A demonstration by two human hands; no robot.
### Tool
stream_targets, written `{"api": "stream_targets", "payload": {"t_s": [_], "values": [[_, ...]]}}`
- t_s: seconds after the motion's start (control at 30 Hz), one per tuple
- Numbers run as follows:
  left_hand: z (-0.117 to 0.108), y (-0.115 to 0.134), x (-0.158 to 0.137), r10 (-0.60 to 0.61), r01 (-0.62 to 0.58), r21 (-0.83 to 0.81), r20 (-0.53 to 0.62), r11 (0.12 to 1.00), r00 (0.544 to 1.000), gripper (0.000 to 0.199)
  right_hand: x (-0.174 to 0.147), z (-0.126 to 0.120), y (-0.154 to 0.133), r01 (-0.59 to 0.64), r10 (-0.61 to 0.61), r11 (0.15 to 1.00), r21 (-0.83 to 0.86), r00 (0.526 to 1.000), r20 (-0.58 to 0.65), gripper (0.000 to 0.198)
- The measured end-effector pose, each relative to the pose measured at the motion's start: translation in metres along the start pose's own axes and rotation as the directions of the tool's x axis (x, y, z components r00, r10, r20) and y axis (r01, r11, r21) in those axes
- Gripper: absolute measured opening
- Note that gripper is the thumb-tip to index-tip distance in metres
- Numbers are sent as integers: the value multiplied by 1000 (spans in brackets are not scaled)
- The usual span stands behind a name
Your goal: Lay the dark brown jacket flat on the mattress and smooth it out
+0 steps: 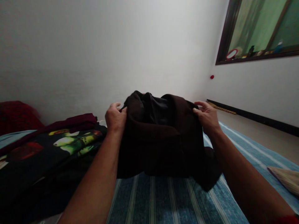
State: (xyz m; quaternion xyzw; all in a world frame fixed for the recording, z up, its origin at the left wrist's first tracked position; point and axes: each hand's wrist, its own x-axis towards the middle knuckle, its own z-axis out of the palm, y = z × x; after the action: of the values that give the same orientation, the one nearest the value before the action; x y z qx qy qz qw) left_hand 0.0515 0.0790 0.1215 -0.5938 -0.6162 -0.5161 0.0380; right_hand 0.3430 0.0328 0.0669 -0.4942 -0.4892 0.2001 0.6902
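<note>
A dark brown-black garment [158, 149] hangs between my two hands, raised above a blue striped bedsheet [161, 199]. Its upper edge sags in folds, and a smooth dark lining shows inside. My left hand [116, 117] pinches one upper corner between thumb and fingers. At the opposite corner, my right hand [206, 115] grips the cloth the same way. The exact kind of garment cannot be made out.
Left of me lies a pile of clothes, with a black flower-printed garment [77, 141] and a maroon one [70, 122]. A red cloth [18, 116] is behind. At right sits a beige striped cloth [286, 179]. A white wall [112, 53] rises ahead, with a window [259, 31].
</note>
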Motion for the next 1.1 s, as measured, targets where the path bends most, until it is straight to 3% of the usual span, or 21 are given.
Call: {"api": "stream_targets", "payload": {"t_s": [0.07,0.17,0.3,0.4,0.57,0.63,0.8,0.87,1.1], "values": [[20,-2,-22,128,-128,104,3,986,992,34,3,12,28,-27,20,968,-249,999,-33,55],[39,-7,-75,366,-387,79,198,918,909,18,-20,14,61,-30,95,882,-470,989,115,42],[61,-7,-125,572,-599,-129,504,790,647,18,-57,12,77,2,183,845,-535,938,293,21],[85,-7,-132,574,-643,-148,626,752,527,23,-73,16,75,29,194,832,-555,920,339,19],[114,-12,-127,447,-683,-5,760,730,472,21,-88,22,77,86,166,798,-596,920,355,18],[116,-14,-125,422,-712,36,784,701,455,21,-93,22,82,90,168,789,-608,919,355,18],[110,-19,-118,402,-748,-13,849,663,342,16,-101,21,93,102,173,764,-637,919,355,18],[109,-21,-115,397,-748,-31,862,663,316,13,-103,22,95,117,160,754,-647,922,354,18],[106,-25,-116,321,-717,0,895,697,311,25,-110,26,101,171,128,715,-678,921,367,16]]}}
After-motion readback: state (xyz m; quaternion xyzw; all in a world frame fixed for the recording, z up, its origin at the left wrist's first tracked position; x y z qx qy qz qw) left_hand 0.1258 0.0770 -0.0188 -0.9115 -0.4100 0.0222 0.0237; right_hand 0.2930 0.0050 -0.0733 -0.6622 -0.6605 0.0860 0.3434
